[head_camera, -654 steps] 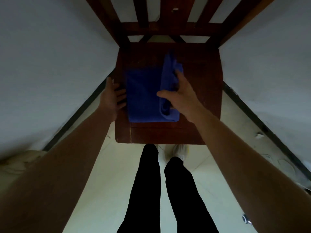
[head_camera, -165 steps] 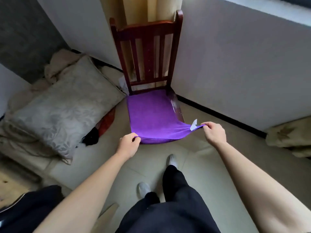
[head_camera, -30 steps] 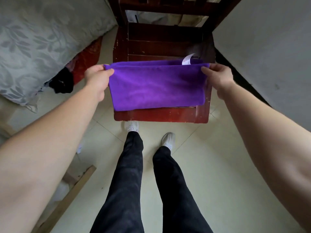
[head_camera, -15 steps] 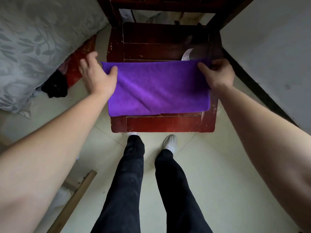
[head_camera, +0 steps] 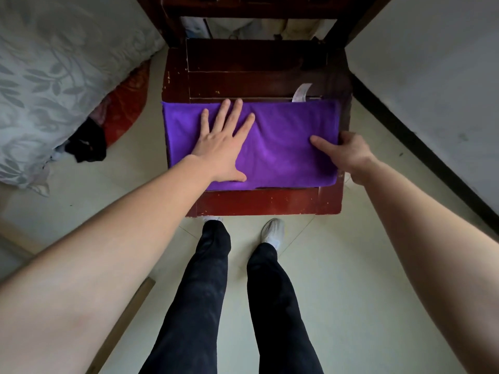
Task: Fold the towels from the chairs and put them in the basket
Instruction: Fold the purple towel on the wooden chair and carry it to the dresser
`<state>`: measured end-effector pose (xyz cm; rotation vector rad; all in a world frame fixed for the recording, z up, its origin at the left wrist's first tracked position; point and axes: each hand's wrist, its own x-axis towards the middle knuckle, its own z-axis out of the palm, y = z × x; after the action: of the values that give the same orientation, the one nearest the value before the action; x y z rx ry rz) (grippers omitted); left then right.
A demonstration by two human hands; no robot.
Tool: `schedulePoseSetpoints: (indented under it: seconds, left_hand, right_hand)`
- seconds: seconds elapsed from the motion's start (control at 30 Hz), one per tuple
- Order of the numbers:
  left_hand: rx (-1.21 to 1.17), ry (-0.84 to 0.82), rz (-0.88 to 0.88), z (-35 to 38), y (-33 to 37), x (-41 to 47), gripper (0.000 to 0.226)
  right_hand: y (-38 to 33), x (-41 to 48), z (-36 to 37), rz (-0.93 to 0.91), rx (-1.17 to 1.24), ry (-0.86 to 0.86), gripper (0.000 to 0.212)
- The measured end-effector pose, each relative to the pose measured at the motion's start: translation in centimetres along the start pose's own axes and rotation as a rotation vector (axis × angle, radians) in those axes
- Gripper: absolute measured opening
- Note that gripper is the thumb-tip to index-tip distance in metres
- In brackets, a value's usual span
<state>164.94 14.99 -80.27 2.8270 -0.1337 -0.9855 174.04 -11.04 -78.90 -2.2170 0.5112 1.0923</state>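
Towel: lies folded across the front half of the chair seat, with its tag at the far right corner.
Left hand: rests flat on the towel, left of centre.
Right hand: grips the towel's right edge, thumb on top.
Pillow: left of the chair.
Wall: right of the chair.
Feet: on the floor, just before the seat's front edge.

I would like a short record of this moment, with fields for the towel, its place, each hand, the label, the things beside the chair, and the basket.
towel: purple towel, folded to a band, lying flat
place: front half of the wooden chair seat
left hand: flat on the towel, fingers straight and spread
right hand: grips the towel's right edge, thumb on top
label: white label sticks out at the towel's far right corner
beside chair: grey patterned pillow, to the left
basket: not in view
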Motion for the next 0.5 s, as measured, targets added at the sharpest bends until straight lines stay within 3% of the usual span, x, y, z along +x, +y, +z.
schedulePoseSetpoints:
  seconds: [0.3,0.5]
  left_hand:
    - [0.008,0.019,-0.048,0.3,2.9,1.2,0.15]
    - [-0.022,0.003,-0.019,-0.3,2.5,0.8,0.146]
  right_hand:
    - [0.8,-0.9,-2.0,0.05,0.029,-0.149,0.065]
    - [-0.4,-2.8,-2.7,-0.019,0.083,0.033,0.036]
